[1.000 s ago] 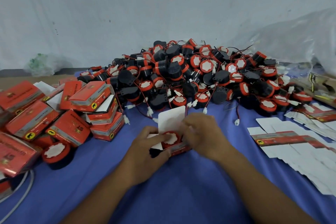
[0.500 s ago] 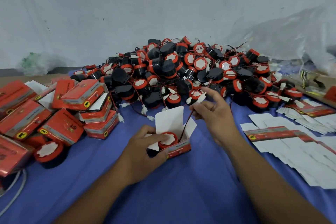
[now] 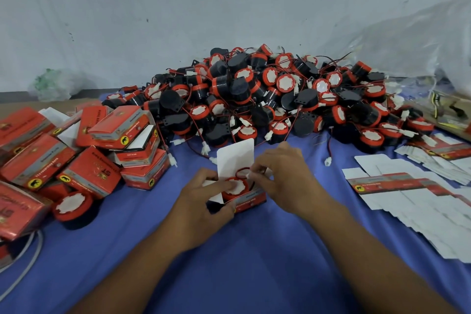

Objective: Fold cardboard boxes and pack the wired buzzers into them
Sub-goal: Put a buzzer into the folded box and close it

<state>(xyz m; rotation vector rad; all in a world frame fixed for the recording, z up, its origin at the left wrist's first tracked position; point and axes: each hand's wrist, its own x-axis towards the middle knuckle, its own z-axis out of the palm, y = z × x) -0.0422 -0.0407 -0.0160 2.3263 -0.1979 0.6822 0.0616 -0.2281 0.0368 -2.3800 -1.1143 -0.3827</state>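
Left hand (image 3: 201, 201) grips box (image 3: 251, 202), right hand (image 3: 288, 181) pinches connector (image 3: 250, 173) on cloth (image 3: 242, 262).

My left hand (image 3: 201, 201) covers the near left corner of the small red cardboard box (image 3: 251, 201), so I cannot tell how that side flap sits. The round wired buzzer (image 3: 235, 186) shows only its red rim and white face; its body is sunk in the box. My right fingers (image 3: 265, 162) pinch a small white plug (image 3: 248, 173) and cover most of it. The box's print is too small to read. The red packed boxes (image 3: 15, 206) at my left, the grey cable (image 3: 25, 265) and the flat white carton blanks (image 3: 420, 216) at my right run off the edges. The crumpled clear plastic bag (image 3: 407, 46) is a blur, and so is the green thing (image 3: 48, 81) by the wall.
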